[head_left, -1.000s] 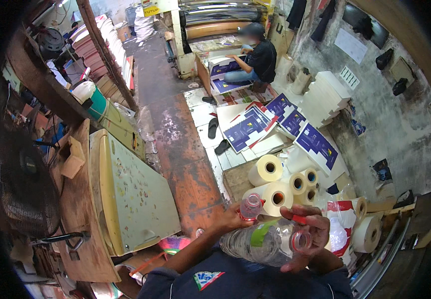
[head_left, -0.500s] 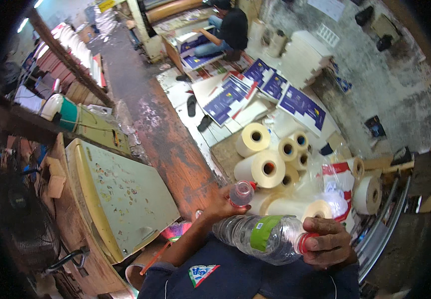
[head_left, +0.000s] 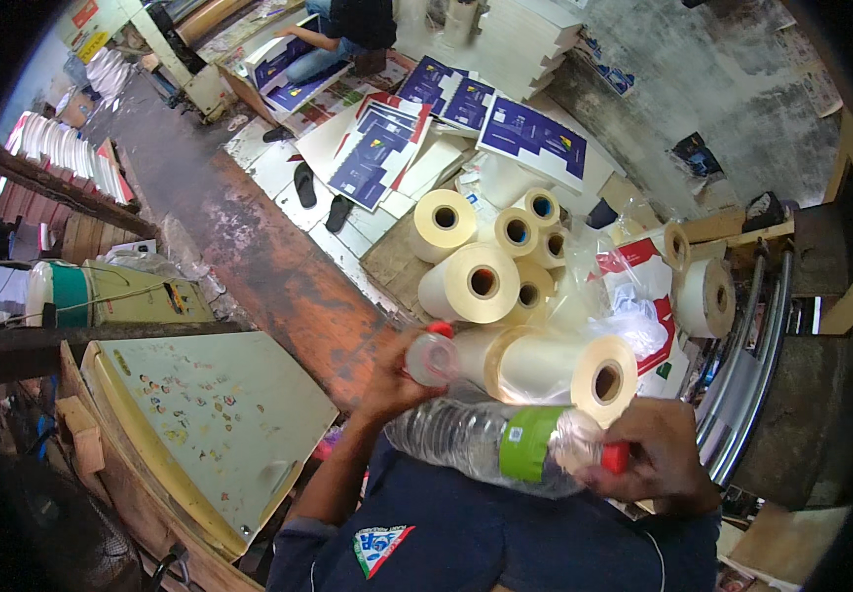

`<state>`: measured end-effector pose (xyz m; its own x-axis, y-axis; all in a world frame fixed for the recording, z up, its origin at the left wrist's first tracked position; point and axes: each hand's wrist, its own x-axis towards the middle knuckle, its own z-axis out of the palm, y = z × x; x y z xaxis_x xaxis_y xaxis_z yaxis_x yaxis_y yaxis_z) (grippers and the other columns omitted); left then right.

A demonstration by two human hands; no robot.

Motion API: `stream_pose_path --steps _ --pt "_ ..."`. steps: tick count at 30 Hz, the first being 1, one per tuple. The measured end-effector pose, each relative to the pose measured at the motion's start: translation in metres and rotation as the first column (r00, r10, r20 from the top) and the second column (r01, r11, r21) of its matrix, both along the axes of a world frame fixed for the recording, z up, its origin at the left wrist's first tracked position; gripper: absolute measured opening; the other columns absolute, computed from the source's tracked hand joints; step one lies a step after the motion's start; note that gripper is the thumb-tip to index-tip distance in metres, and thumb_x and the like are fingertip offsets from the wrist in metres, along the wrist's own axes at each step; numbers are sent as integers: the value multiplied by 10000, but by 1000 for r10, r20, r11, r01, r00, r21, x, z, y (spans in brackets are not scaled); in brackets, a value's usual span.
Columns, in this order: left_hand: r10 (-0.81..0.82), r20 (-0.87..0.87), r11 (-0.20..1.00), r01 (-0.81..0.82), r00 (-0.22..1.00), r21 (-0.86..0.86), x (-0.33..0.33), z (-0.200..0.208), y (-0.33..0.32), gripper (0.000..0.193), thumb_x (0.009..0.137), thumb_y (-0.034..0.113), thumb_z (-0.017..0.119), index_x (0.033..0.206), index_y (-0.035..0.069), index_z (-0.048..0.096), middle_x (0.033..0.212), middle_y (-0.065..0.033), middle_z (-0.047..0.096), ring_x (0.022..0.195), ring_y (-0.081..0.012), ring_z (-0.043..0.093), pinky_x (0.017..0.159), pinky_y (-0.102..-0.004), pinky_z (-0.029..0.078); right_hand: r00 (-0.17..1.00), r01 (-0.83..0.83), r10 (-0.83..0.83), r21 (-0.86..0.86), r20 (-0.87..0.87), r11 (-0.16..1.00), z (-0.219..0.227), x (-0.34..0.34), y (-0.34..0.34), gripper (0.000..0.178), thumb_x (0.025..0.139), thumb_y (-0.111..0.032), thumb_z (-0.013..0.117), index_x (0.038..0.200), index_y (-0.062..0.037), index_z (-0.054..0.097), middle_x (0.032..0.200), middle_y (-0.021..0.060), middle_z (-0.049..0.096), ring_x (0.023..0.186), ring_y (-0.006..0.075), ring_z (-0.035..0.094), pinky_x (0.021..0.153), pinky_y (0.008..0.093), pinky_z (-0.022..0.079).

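A large clear plastic bottle (head_left: pixel 466 442) with a green label lies almost level in front of my chest, its red cap (head_left: pixel 615 456) pointing right. My right hand (head_left: pixel 655 444) is closed around the cap and neck end, blurred a little. At the bottle's other end, my left hand (head_left: pixel 387 385) grips a small clear plastic bottle (head_left: pixel 430 361), seen end-on, with a red part at its upper edge. The large bottle's base sits just below this hand; whether the left hand touches it I cannot tell.
Pale film rolls (head_left: pixel 482 283) stand and lie just ahead. A low fridge-like cabinet (head_left: pixel 204 414) with a sticker-covered door is at left. Metal rollers (head_left: pixel 757 365) run along the right. Beyond are purple printed sheets (head_left: pixel 530 143) and a seated person (head_left: pixel 333 49).
My head view has shifted, so the surroundings sit farther left and higher. Both hands keep their bottles; the right fingers have turned around the red cap.
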<state>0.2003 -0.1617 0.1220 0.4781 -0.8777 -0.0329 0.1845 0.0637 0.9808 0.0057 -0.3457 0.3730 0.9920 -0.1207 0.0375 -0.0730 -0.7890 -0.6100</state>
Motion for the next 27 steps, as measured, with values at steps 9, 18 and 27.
stream_pose_path --steps 9,18,27 --pt "407 209 904 -425 889 46 23 -7 11 430 704 33 770 1102 26 606 1199 -109 619 1243 -273 532 1036 -393 409 816 556 -578 -249 -20 793 -114 12 -87 328 822 -301 739 900 -36 563 673 144 622 590 311 642 571 399 513" --pt "383 293 874 -447 876 192 15 -14 38 461 687 57 805 1100 29 600 1241 -165 596 1207 -253 560 1009 -383 439 708 587 -692 -428 -141 687 -389 3 -254 395 848 -397 670 985 -62 512 798 196 669 739 399 668 662 499 515" --pt "394 256 877 -444 883 182 -4 -1 37 542 639 29 838 1128 47 604 1129 -109 632 1115 -221 600 943 -368 482 413 781 -835 -329 -363 530 -516 -10 -321 503 862 -432 635 1123 -36 470 992 281 659 916 470 641 818 529 506"
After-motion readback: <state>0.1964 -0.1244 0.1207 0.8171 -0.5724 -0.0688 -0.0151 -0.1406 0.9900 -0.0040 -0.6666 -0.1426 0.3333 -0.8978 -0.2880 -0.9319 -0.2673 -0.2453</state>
